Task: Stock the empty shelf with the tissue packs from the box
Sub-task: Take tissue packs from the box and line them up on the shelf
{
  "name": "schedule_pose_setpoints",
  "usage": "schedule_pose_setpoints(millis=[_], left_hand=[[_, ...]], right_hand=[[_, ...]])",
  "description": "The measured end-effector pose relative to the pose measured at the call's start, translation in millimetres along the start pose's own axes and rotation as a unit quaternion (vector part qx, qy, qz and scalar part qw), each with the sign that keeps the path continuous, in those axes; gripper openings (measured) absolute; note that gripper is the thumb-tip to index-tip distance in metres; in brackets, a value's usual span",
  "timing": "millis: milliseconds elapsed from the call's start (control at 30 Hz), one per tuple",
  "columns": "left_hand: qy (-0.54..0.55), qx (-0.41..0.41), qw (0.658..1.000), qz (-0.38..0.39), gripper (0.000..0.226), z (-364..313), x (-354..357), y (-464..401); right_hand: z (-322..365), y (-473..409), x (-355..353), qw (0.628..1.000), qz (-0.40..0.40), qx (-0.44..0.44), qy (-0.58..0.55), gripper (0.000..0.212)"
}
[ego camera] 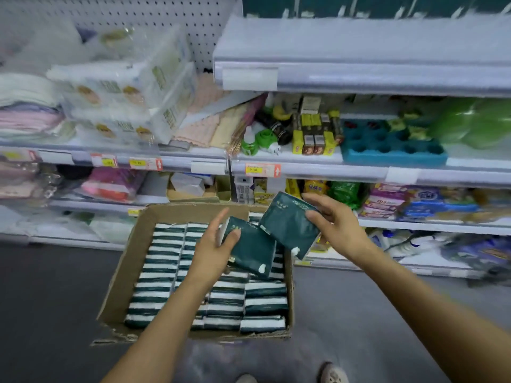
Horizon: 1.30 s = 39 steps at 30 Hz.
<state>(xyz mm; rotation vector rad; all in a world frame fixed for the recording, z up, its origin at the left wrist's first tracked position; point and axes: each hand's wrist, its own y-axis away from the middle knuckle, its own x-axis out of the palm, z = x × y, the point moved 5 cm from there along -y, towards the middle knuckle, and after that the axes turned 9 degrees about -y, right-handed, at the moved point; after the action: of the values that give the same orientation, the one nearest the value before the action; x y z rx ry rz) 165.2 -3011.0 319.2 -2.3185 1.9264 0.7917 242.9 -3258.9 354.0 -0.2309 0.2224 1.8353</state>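
Note:
A cardboard box (130, 261) stands on the floor, packed with rows of dark green and white tissue packs (163, 261). My left hand (213, 252) holds one dark green pack (251, 250) above the box, thumb on its face. My right hand (331, 219) grips a second green pack (287, 225), tilted, just right of the first. A white shelf (359, 42) at the upper right carries a few green packs at its back edge, blurred.
Stocked shelves face me: white tissue bundles (124, 95) and folded cloths on the left, small bottles and boxes (309, 128), a blue tray (392, 147) and green bags on the right. Grey floor surrounds the box. My shoes (334, 374) show at the bottom.

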Motion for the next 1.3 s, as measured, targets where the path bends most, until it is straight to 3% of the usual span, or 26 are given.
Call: schedule_pose_setpoints(millis=[300,500,700,967,1100,1300], left_hand=[[-0.007,0.124,0.992,-0.035,0.029,-164,64,21],[0.022,0.178,0.983,-0.037,0.031,-254,157,36],[0.025,0.221,0.973,-0.058,0.029,-324,214,42],[0.016,0.264,0.960,-0.088,0.023,-406,238,26],[0.002,0.271,0.957,-0.102,0.024,-431,238,3],[0.011,0.266,0.957,-0.113,0.027,-454,239,-49]], right_hand=[[87,25,-150,0.994,-0.065,-0.059,-0.061,0.021],[113,47,-261,0.994,-0.062,-0.090,-0.032,0.047],[139,59,-375,0.987,-0.089,-0.131,-0.006,0.041],[168,19,-475,0.957,-0.161,-0.215,0.111,0.040],[161,-18,-492,0.946,-0.168,-0.197,0.194,0.041],[148,-90,-495,0.899,-0.165,-0.199,0.353,0.036]])
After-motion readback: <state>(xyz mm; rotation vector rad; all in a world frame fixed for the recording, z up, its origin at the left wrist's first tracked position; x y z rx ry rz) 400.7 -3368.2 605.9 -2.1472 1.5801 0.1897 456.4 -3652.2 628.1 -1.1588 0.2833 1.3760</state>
